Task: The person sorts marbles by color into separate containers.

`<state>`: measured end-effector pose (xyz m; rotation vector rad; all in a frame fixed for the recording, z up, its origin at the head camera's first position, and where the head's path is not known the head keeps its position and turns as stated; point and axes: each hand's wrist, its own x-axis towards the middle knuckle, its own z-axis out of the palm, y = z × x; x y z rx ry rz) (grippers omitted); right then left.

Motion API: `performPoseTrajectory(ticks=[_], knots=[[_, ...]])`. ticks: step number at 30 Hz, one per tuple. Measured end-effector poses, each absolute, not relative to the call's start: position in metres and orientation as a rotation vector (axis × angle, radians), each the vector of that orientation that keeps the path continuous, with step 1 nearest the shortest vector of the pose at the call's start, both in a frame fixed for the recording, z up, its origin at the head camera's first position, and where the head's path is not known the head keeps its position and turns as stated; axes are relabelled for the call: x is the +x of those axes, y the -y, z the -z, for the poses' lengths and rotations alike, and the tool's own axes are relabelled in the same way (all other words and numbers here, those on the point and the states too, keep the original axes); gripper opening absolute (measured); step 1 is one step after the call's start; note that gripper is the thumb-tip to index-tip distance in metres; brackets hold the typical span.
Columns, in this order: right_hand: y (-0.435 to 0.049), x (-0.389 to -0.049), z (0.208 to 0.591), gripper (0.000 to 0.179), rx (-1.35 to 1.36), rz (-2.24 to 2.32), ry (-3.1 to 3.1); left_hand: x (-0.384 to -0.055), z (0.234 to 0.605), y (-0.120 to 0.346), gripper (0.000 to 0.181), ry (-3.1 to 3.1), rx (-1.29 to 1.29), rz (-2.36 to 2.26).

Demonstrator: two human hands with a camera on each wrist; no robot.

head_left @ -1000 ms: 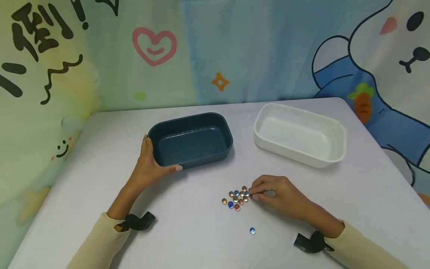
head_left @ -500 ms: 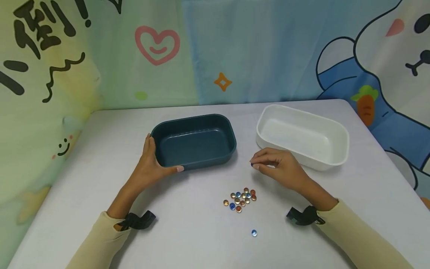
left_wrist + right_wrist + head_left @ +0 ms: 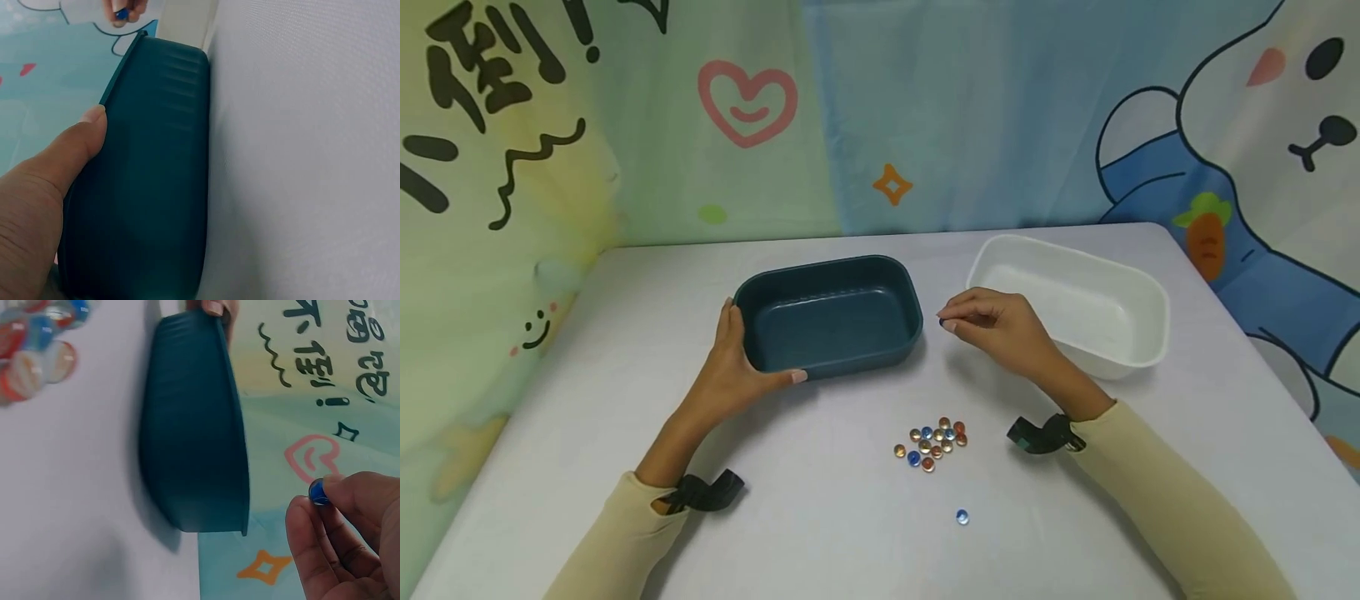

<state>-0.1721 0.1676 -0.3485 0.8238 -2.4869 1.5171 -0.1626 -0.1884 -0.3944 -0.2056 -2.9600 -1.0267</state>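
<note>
Since half a second ago, the right hand point(image 3: 1000, 327) has travelled farther out over the tabletop point(image 3: 835, 508) and leftward, carrying a dark blue marble point(image 3: 942, 322) toward the teal tray point(image 3: 831, 327); the left hand point(image 3: 736, 371) has stayed at that tray's left end.

Head view: the right thumb and fingers pinch the marble in the air, between the trays, just right of the teal one and apart from it. The left hand grips the teal tray, thumb on the near rim, fingers along the left side. I judge the work to be at an early stage: no marble shows in the teal tray or in the visible part of the white tray point(image 3: 1082, 304), one is lifted, and a cluster of marbles point(image 3: 925, 447) plus a lone pale blue marble point(image 3: 962, 517) remain on the tabletop. The right hand covers the white tray's near left part, and the held marble is only a dark speck here.

Left wrist view: the left thumb presses the teal rim; its other fingers are hidden behind the wall, as is the tray's inside. The right hand is cut off at the top edge, the blue marble between its fingertips.

Right wrist view: the marble is plainest here, clasped at the fingertips, clear of the teal wall. The cluster is blurred and cut off at the corner, so I cannot count it.
</note>
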Motion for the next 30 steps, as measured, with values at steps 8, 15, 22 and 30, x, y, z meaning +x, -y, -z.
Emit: performPoseTrajectory(ticks=[8, 15, 22, 30], knots=[[-0.164, -0.201, 0.364, 0.016, 0.817, -1.545, 2.464, -0.164, 0.393, 0.189, 0.129, 2.968, -0.211, 1.026], [-0.144, -0.202, 0.341, 0.016, 0.841, -1.569, 2.483, -0.164, 0.393, 0.188, 0.128, 2.956, -0.216, 1.059], [-0.131, -0.205, 0.334, 0.016, 0.903, -1.569, 2.492, -0.163, 0.393, 0.186, 0.128, 2.947, -0.235, 1.072], [-0.125, -0.235, 0.351, 0.015, 0.874, -1.531, 2.63, -0.163, 0.394, 0.186, 0.128, 2.96, -0.247, 1.061]])
